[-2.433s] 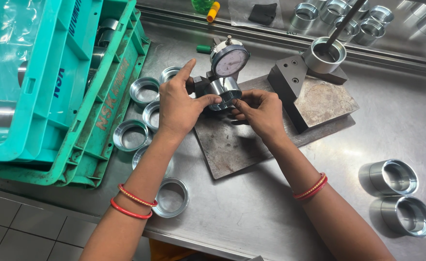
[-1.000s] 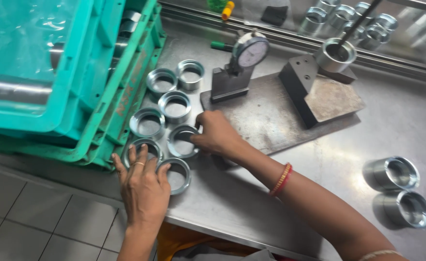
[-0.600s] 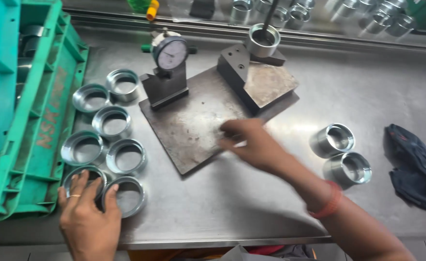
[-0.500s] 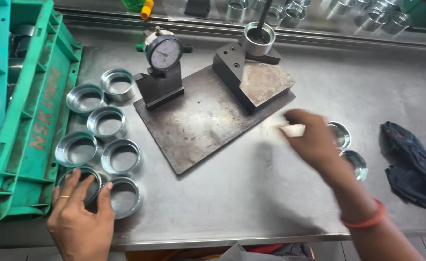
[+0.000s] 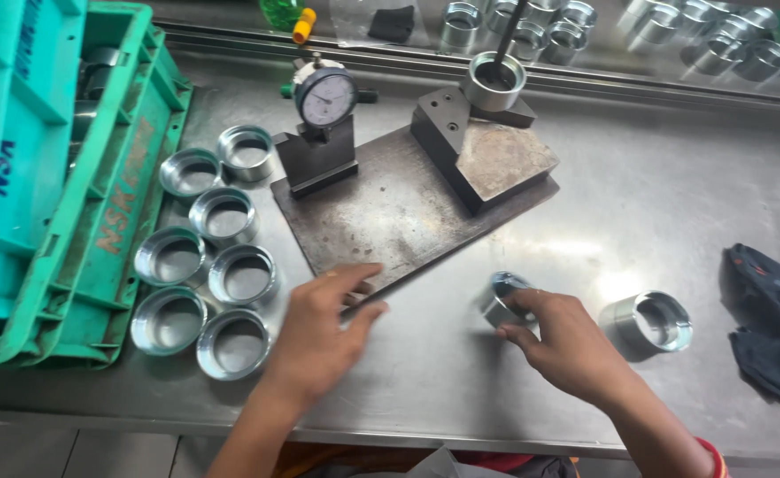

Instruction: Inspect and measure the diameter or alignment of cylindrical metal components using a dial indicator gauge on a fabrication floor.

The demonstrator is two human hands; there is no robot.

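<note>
The right hand point(image 5: 567, 345) grips a short metal ring point(image 5: 501, 299) by its side wall: the fingertips curl around the near side of the ring and the thumb presses on it from below, so the ring juts out past the fingers toward the left, tilted, with its open mouth facing up and away. It sits just above the steel table point(image 5: 673, 204), near the front right corner of the dark base plate point(image 5: 390, 212), though whether its lower edge touches the table I cannot tell. The left hand point(image 5: 319, 332) holds nothing; its fingers are loosely spread, with the forefinger and thumb lying across the near edge of the base plate. On that plate stand a dial gauge point(image 5: 325, 97) on its block and, to the right, a stepped steel block point(image 5: 487, 159) carrying a ring with a rod in it. Left of the plate, seven more rings point(image 5: 222, 265) stand mouth up in a cluster, next to a green plastic crate point(image 5: 71, 177). Right of the held ring, a single ring point(image 5: 651, 320) lies on its side, apart from the hand, and a dark cloth point(image 5: 775, 327) is bunched beyond it at the table's right edge.
</note>
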